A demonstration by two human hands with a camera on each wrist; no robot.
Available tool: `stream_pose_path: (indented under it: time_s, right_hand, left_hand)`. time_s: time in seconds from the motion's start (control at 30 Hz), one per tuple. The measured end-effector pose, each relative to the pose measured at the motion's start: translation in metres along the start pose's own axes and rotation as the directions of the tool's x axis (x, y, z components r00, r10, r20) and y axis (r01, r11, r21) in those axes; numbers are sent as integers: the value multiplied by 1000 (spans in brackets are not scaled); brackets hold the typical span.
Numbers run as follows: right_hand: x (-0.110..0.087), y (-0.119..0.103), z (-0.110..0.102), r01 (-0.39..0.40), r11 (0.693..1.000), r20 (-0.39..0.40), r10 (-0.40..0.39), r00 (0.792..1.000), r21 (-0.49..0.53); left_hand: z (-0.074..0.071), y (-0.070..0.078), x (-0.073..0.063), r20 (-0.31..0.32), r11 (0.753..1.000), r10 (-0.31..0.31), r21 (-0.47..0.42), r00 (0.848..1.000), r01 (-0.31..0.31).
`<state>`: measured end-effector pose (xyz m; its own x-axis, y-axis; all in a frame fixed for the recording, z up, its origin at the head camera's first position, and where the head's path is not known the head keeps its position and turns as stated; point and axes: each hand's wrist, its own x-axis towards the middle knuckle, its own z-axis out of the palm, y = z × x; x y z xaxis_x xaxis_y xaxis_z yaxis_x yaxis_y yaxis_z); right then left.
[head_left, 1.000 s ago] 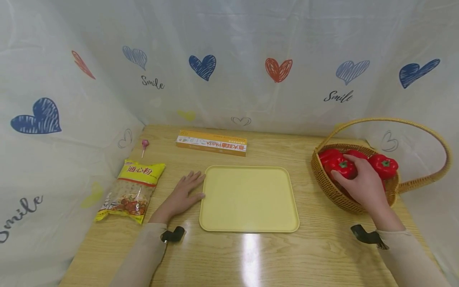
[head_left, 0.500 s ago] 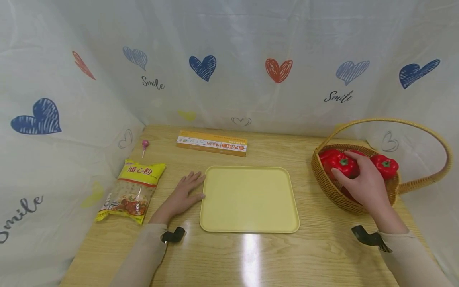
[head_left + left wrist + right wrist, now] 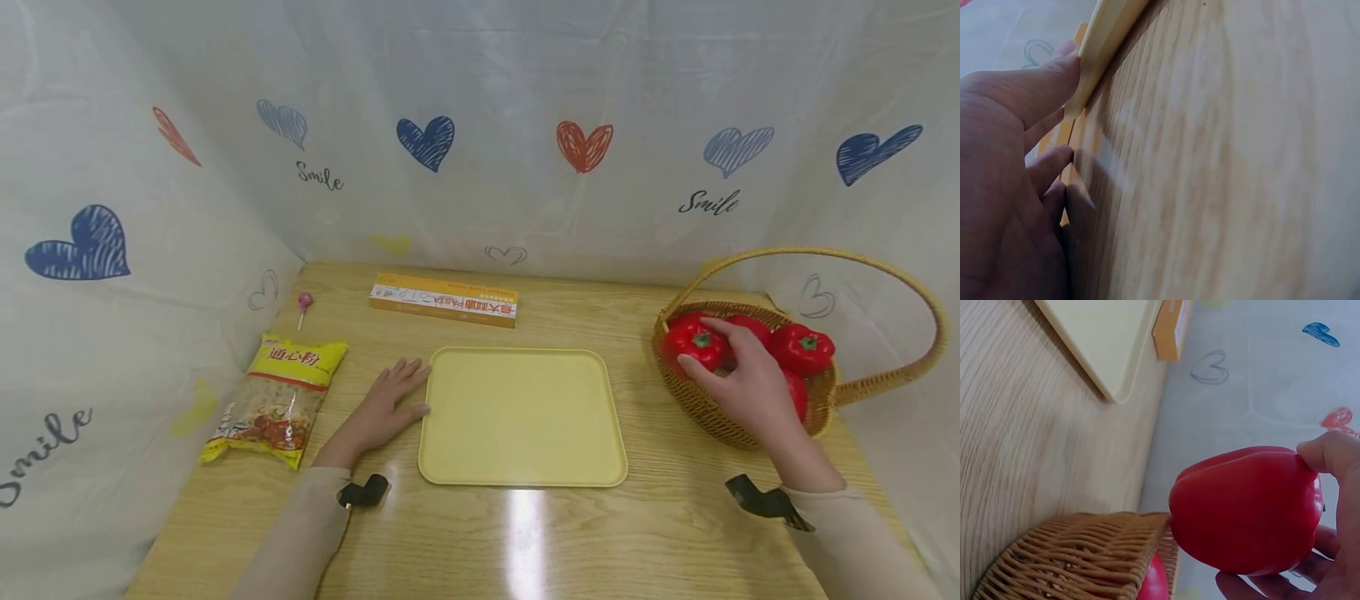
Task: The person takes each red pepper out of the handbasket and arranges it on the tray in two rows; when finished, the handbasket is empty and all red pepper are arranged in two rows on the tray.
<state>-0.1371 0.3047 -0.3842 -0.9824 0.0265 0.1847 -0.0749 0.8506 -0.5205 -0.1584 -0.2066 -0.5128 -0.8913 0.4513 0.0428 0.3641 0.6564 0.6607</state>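
Note:
My right hand (image 3: 750, 383) grips a red bell pepper (image 3: 692, 345) by its stem end, thumb on one side and fingers on the other. In the right wrist view that pepper (image 3: 1244, 509) hangs at the rim of the wicker basket (image 3: 1072, 556). More red bell peppers (image 3: 802, 348) lie inside the basket (image 3: 701, 407). My left hand (image 3: 382, 408) rests on the table with its fingers spread, at the left edge of a pale yellow tray (image 3: 521, 417). The left wrist view has the thumb touching the tray's edge (image 3: 1107, 47).
An orange pasta box (image 3: 442, 300) lies behind the tray. A yellow-ended bag of macaroni (image 3: 277, 400) is at the left, with a pink lollipop (image 3: 303, 302) behind it. The basket's tall handle (image 3: 918, 292) arches out to the right. A printed curtain (image 3: 495, 200) encloses the table.
My right hand has lifted the red bell pepper from among the others and shifted it left, towards the basket's rim. The left hand and the tray stay in place.

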Motion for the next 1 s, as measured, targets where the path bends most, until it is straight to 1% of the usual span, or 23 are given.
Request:
stream_pose_path:
  time_s: [0.27, 0.5, 0.73, 1.0]
  right_hand:
    - [2, -5, 12, 4, 999, 35, -6, 999, 36]
    - [2, -11, 25, 70, 994, 28, -72, 997, 80]
    - [3, -17, 37, 103, 989, 31, -106, 994, 106]
    - [5, -23, 51, 177, 976, 16, -180, 984, 125]
  left_hand:
    - [0, 0, 0, -18, 1000, 24, 10, 1000, -24]
    - [0, 0, 1, -2, 1000, 5, 8, 1000, -5]
    - [0, 0, 0, -9, 1000, 9, 5, 1000, -9]
    - [1, -1, 1, -16, 1000, 16, 3, 1000, -16]
